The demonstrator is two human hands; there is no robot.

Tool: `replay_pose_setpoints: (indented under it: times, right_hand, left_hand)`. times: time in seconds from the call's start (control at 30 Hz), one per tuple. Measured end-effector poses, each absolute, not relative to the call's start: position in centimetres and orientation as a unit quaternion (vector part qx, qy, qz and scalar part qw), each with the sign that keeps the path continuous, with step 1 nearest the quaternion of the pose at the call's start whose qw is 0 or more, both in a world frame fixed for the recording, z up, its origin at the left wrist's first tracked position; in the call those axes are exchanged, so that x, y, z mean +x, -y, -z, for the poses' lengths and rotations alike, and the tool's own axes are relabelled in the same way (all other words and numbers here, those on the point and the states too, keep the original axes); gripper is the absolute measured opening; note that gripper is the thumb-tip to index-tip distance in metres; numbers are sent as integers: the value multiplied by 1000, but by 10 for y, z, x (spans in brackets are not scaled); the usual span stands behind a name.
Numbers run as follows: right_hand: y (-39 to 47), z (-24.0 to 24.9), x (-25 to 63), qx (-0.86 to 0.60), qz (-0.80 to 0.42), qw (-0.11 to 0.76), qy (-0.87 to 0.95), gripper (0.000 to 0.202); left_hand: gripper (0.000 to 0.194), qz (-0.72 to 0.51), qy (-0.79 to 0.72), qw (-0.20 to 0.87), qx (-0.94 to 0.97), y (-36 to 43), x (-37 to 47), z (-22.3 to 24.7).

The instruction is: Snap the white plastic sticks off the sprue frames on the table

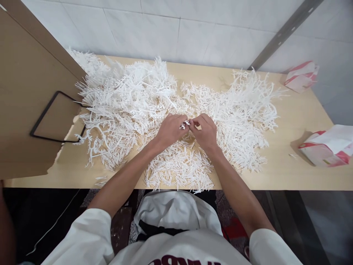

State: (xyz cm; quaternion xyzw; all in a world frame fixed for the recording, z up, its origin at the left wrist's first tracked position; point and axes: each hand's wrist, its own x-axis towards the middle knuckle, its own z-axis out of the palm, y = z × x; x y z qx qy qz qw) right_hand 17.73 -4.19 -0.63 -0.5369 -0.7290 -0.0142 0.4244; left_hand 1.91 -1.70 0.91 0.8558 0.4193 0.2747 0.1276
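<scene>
My left hand [174, 128] is closed on a small white branched plastic piece [183, 126] that pokes out between its fingers. Thumb and forefinger of my right hand [204, 131] pinch at the right end of that piece, and the two hands nearly meet. Left of them spreads a large heap of white branched pieces [124, 88]. To the right lies another heap of white pieces [245, 106], with longer strands at its back. Nearer my body, below the hands, many short thin white sticks [179, 169] are scattered.
A tan table [286, 158] carries the heaps against a tiled wall [165, 29]. At left stand a cardboard panel [27, 92] and a black wire frame [45, 114]. Two red-and-white packets, one near [328, 147] and one far [302, 76], sit at the right.
</scene>
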Motion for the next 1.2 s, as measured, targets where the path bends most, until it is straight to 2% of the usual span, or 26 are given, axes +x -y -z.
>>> replay_pose_setpoints:
  times: [0.1, 0.2, 0.33, 0.43, 0.53, 0.67, 0.87, 1.2]
  right_hand:
    - [42, 8, 176, -534, 74, 417, 732, 25]
    - [43, 6, 178, -550, 104, 459, 690, 25]
    - [43, -1, 182, -559, 0, 499, 663, 21]
    - [43, -2, 183, -517, -81, 456, 720, 25]
    - [43, -2, 184, -493, -108, 429, 749, 26]
    - [41, -1, 188, -488, -92, 403, 769, 23]
    - [40, -2, 190, -505, 65, 321, 799, 34]
    - [37, 2, 189, -469, 162, 329, 803, 33]
  left_hand:
    - [8, -260, -417, 90, 866, 18, 19, -6]
    - [9, -253, -421, 69, 869, 20, 20, -6]
    - [6, -278, -410, 138, 858, 23, 21, -11]
    - [16, -311, -408, 225, 829, 24, 21, -17]
    - [19, -324, -408, 266, 811, 23, 19, -19]
    - [11, -312, -415, 220, 826, 22, 20, -18]
    - [7, -296, -429, 125, 844, 26, 25, -9]
    - [8, -273, -429, 4, 861, 31, 26, -8]
